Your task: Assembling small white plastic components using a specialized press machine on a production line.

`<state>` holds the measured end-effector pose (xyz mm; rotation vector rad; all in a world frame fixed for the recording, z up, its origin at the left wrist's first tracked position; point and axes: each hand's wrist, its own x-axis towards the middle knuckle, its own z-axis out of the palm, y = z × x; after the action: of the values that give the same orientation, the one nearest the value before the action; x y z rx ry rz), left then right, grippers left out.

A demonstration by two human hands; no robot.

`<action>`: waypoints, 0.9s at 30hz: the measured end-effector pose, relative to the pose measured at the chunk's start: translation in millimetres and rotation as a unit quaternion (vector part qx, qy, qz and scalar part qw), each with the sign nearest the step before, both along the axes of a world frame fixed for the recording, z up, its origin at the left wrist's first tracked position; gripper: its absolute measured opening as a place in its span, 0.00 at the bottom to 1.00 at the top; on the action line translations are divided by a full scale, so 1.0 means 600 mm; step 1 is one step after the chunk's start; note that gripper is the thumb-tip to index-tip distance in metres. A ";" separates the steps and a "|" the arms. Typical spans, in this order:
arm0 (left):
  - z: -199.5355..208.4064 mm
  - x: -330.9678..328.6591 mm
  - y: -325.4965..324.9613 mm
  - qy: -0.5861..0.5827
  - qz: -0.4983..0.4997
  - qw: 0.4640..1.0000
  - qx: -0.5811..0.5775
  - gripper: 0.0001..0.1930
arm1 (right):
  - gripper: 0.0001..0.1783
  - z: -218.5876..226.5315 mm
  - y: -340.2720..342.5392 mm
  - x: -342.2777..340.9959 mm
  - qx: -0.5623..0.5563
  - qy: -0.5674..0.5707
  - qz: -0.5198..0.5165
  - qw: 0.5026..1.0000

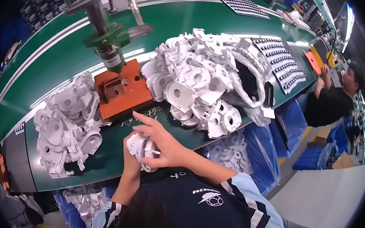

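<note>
Close to my body, at the near edge of the green bench, I hold a white molded plastic part (pixel 136 145) between both hands. My left hand (pixel 130 159) wraps its near left side, largely hidden behind the part. Curving over it from the right is my right hand (pixel 163 141), thumb and fingers closed around its side. Past my fingers an orange fixture block (pixel 126 99) sits under a green press head (pixel 108 44). Small metal pins (pixel 143 116) lie scattered by the block's near edge. White plastic parts are heaped to its left (pixel 69 105) and right (pixel 189 76).
A clear plastic bag (pixel 258 73) lies beside the right heap, near a tray of black pieces (pixel 278 61). Blue-lined bins (pixel 261 152) with white parts stand below the bench. A person in black (pixel 336 98) works at the far right; another person (pixel 12 205) is at lower left.
</note>
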<state>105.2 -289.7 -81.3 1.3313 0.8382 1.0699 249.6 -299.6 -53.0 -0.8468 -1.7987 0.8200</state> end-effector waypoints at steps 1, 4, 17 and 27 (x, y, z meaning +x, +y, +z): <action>-0.007 -0.003 -0.007 -0.006 0.043 0.998 -0.049 0.08 | 0.40 -0.003 -0.002 -0.004 0.000 0.003 0.002 1.000; -0.014 -0.019 -0.009 -0.004 0.022 0.995 -0.095 0.12 | 0.40 -0.015 -0.009 -0.008 0.012 0.014 0.007 1.000; -0.057 -0.044 0.008 -0.028 -0.036 0.985 -0.166 0.29 | 0.38 -0.016 -0.004 -0.048 0.096 -0.101 -0.036 0.990; -0.008 -0.029 0.012 -0.138 0.078 0.969 -0.191 0.15 | 0.44 -0.019 0.025 -0.044 0.062 -0.028 0.042 0.997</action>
<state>87.6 -282.6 -86.3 0.7839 0.8949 1.1170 223.0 -284.7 -64.5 -0.7234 -1.9250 0.7362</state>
